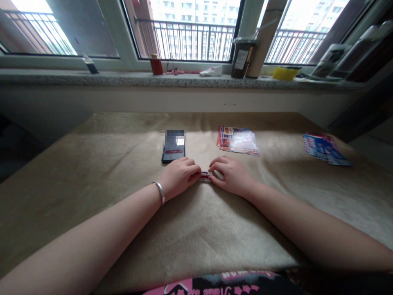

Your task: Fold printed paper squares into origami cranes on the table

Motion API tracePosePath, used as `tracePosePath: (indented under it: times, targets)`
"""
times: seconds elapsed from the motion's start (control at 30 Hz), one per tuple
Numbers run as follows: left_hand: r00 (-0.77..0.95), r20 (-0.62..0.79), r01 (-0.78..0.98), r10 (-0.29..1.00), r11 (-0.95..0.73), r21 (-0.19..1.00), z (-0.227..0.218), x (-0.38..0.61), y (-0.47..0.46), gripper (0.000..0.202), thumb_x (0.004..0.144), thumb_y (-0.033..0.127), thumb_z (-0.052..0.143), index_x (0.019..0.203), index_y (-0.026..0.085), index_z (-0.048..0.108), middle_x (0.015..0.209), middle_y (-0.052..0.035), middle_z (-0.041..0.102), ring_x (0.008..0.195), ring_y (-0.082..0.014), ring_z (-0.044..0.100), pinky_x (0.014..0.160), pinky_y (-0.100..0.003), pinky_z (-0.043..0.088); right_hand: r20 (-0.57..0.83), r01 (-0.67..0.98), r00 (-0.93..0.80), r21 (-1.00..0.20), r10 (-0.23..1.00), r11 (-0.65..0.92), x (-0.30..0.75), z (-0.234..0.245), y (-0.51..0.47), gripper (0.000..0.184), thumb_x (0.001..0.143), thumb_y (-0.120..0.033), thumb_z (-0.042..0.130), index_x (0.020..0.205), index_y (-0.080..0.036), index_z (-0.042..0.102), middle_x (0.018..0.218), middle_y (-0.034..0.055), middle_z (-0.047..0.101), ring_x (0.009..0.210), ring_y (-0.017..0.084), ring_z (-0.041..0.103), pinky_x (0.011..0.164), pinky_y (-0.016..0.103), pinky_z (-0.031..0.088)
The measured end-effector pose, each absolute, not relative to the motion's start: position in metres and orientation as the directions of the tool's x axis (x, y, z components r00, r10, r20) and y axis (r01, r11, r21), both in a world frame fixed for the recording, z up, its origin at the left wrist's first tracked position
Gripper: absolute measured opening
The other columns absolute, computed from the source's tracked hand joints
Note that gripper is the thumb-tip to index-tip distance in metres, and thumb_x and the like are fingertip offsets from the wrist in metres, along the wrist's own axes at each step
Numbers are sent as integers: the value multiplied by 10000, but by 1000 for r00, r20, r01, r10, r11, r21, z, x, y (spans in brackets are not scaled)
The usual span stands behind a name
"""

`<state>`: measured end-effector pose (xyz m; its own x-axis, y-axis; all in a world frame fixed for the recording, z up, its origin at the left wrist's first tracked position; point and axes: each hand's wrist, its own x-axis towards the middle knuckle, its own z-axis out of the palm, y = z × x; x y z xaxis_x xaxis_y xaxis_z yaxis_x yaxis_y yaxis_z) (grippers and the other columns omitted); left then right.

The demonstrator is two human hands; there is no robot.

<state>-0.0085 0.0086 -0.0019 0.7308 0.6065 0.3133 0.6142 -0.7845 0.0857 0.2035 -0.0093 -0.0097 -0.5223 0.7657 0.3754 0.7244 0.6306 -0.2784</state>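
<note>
Both my hands rest on a beige cloth-covered table [92, 172], knuckles up and fingers curled. My left hand [179, 176], with a silver bangle on its wrist, and my right hand [230, 174] meet at a small flat object [205, 175] that they pinch from either side; only a thin striped sliver of it shows. It may be a small pack of cards, but I cannot make it out. A black phone [173, 152] with its screen lit lies just beyond my left hand.
A stack of colourful printed packets [238, 140] lies beyond my right hand, and another [325, 148] sits at the far right. The stone windowsill [123, 78] behind the table holds a red cup [156, 64], a dark jar [241, 59], a yellow item [285, 73] and bottles.
</note>
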Motion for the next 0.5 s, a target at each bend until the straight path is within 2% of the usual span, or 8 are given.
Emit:
tracePosePath:
  times: [0.1,0.2,0.33,0.5]
  targets:
    - [716,326,619,618,-777,114,-2,-9,8,114,862,235,531,884,177,628,794,-34,624,750,-167,545,666,-269,431,387,708,-513,-314,766,632,204,-12,-9,111,802,-286,608,841,-190,648,948,50,656,886,183,576,819,316,447]
    - [709,339,615,619,-777,134,-2,-8,7,168,844,221,542,988,167,608,845,-41,634,794,-172,561,716,-283,451,390,679,-506,-369,769,634,204,-14,-8,91,800,-279,619,826,-193,632,915,46,645,868,170,573,795,296,448]
    - [750,328,567,575,-813,128,-2,-7,6,145,853,213,507,929,178,625,897,-53,609,810,-169,564,725,-283,458,372,657,-520,-401,768,639,204,-14,-8,80,806,-266,618,796,-188,600,855,40,626,827,162,557,747,280,438]
    - [762,310,555,568,-820,138,-1,-5,6,97,809,174,540,868,162,616,872,-50,610,800,-168,561,728,-277,461,368,663,-554,-347,746,663,203,-11,-9,66,785,-229,615,767,-189,566,791,30,606,792,166,528,717,277,411]
